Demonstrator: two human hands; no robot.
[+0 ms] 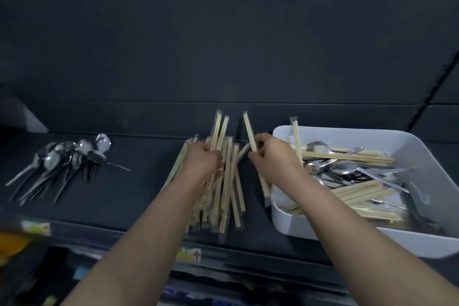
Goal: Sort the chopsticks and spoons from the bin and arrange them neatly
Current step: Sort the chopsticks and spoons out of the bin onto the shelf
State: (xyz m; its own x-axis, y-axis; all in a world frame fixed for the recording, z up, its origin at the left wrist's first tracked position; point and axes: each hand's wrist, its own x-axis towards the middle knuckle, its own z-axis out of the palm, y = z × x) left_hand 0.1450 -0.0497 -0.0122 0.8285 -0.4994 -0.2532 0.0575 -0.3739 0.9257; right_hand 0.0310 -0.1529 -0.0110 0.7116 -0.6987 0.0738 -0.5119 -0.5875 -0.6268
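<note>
left hand (205,163) fingers curl round two chopstick packs (219,129) above the pile (227,196); right hand (272,156) pinches another pack (249,131). bin (288,221) at 3 o'clock, spoons (67,159) at 9.

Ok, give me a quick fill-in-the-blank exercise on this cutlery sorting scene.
1. The spoons lie to the ___ of the chopstick pile.
2. The ___ hand pinches one chopstick pair apart from the pile.
3. Unsorted cutlery sits in a ___ bin.
Missing words: left; right; white.
</note>
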